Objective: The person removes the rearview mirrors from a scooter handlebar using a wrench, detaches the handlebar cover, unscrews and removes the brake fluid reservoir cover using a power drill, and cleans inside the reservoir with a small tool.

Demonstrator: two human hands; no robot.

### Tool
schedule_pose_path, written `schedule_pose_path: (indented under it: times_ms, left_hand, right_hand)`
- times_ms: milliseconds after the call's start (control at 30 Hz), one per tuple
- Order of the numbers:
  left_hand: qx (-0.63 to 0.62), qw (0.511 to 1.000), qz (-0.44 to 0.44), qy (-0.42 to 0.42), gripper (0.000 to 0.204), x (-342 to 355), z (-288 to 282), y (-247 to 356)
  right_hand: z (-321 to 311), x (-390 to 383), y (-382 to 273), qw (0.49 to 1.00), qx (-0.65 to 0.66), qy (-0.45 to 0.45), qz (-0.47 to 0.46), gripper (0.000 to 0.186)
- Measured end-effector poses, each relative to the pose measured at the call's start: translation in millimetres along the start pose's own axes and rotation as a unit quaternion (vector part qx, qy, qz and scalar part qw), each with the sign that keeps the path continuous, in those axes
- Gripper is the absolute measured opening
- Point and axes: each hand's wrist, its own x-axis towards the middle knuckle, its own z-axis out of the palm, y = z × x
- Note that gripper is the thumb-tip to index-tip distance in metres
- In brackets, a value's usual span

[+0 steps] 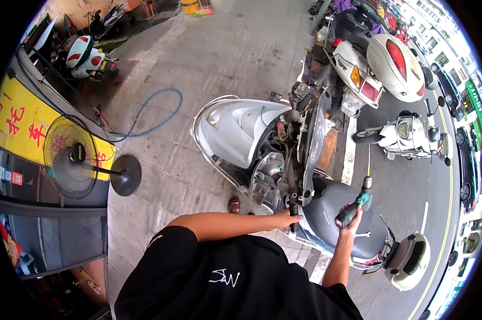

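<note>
Two bare hands are at work around a silver-grey scooter (235, 128), which stands mid-scene on the pavement (161, 176), between a pedestal fan (70, 160) on the left and the road (401, 200) on the right. The left grip (287, 219) is closed around a black handlebar end (294, 209) on the scooter's near side. To its right, the right grip (351, 220) is clamped on the handle of a green-and-black cordless drill (364, 199), held over a dark seat (326, 205); whether that seat belongs to the same scooter, I can't tell from here.

I'd judge the job to be somewhere in the middle. The scooter's front is opened up: wiring (281, 133) lies bare behind the nose panel, and the headlight unit (270, 166) is exposed. Closing that front seems to be what is left, though whether parts are coming off or going back on doesn't show. No screw is visible at the drill, and its bit (368, 160) seems to touch nothing.

As for direction, the scooter's nose faces left, and its handlebar runs roughly from near to far. The drill's slim bit points almost straight toward the far side, away from the person; its handle slants back to the near left, ending in the bulky battery base.
</note>
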Motion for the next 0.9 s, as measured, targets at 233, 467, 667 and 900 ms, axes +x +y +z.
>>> schedule_pose_path:
  times_ms: [233, 467, 667, 900]
  left_hand:
    - [-0.078, 0.978, -0.095, -0.17, 0.075, 14.7, -8.0, 12.3]
    - [-0.054, 0.901, -0.224, -0.369, 0.067, -11.8, -44.7, 38.8]
    - [-0.01, 0.921, -0.042, -0.387, 0.047, -45.4, -186.2, 137.8]
    - [-0.154, 0.983, 0.03, -0.091, 0.037, -47.7, -365.2, 208.3]
  right_hand:
    - [161.5, -48.4, -75.3, 0.941, -0.25, -0.102, -0.204, 0.041]
    - [274.9, -68.5, -53.6, 0.883, -0.411, -0.068, -0.214, 0.03]
    - [350.2, -92.1, -59.4, 0.788, -0.577, -0.022, -0.213, 0.033]
    - [394.0, -102.3, -51.4, 0.723, -0.665, 0.033, -0.186, 0.032]
